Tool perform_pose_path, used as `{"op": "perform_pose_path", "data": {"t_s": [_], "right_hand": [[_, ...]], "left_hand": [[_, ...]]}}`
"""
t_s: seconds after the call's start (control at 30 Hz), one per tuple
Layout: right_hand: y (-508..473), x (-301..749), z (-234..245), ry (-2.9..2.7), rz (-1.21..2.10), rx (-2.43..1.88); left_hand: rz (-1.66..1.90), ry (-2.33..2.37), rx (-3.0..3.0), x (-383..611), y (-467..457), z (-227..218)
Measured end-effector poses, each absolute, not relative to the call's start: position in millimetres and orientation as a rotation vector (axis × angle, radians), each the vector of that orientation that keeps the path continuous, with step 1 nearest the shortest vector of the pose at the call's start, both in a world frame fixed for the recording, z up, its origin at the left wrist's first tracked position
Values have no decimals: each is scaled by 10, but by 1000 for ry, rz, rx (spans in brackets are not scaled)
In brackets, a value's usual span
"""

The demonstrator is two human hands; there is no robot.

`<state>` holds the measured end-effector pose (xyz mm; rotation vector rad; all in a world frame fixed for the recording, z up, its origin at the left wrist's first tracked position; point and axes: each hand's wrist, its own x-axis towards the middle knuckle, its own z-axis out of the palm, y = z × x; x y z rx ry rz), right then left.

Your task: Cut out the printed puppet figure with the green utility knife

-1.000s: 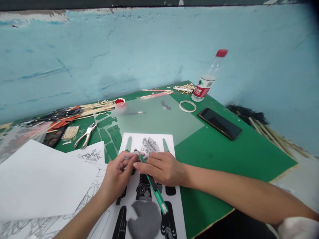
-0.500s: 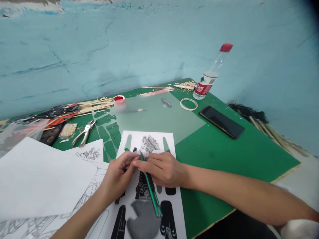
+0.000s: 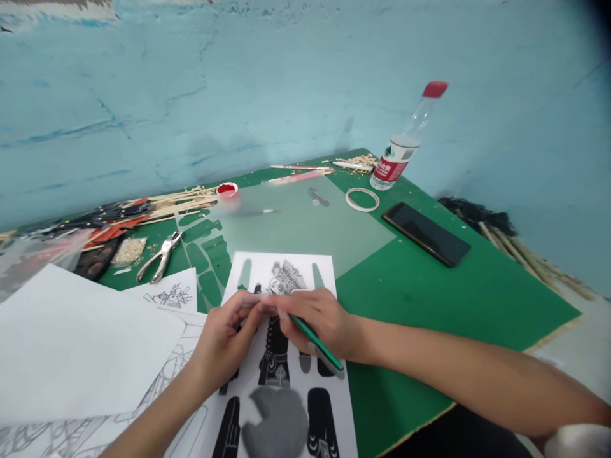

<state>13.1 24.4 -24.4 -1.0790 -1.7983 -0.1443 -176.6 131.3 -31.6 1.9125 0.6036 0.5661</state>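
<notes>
My left hand [image 3: 232, 332] is closed, its thumb and fingers pinching a small whitish, translucent piece [image 3: 254, 298]. Up against it, my right hand [image 3: 321, 321] grips a slim green tool [image 3: 319, 343]; its working tip is hidden behind the fingers, so its kind is unclear. The tool's back end slants down to the right. Both hands meet over a printed sheet [image 3: 344, 407] bearing black and grey puppet-like shapes, with a patterned head [image 3: 287, 277] showing just beyond the fingers. A blurred grey patch covers part of the sheet's lower middle.
White papers [image 3: 81, 343] and line drawings lie left, near a silver hole punch [image 3: 162, 257]. Beyond are a frosted sheet [image 3: 296, 222], a red paint pot [image 3: 228, 189], sticks and brushes. At right stand a bottle [image 3: 394, 162], tape ring [image 3: 363, 199] and phone [image 3: 426, 233].
The green tool has swung in my right hand; its back end has moved up and right. My right fingers have moved slightly closer over the left fingertips. The left hand stays put.
</notes>
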Motion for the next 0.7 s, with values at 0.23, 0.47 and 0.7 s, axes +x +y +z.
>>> {"op": "perform_pose_path", "data": {"t_s": [0.23, 0.47, 0.7], "right_hand": [[240, 210, -243, -1306, 408, -1215], [195, 295, -340, -1280, 675, -1152], [174, 379, -245, -1403, 599, -1118]], "left_hand": [[468, 665, 1667, -1781, 1332, -216], [426, 544, 1575, -1828, 1329, -175], [411, 522, 1632, -1856, 1319, -187]]}}
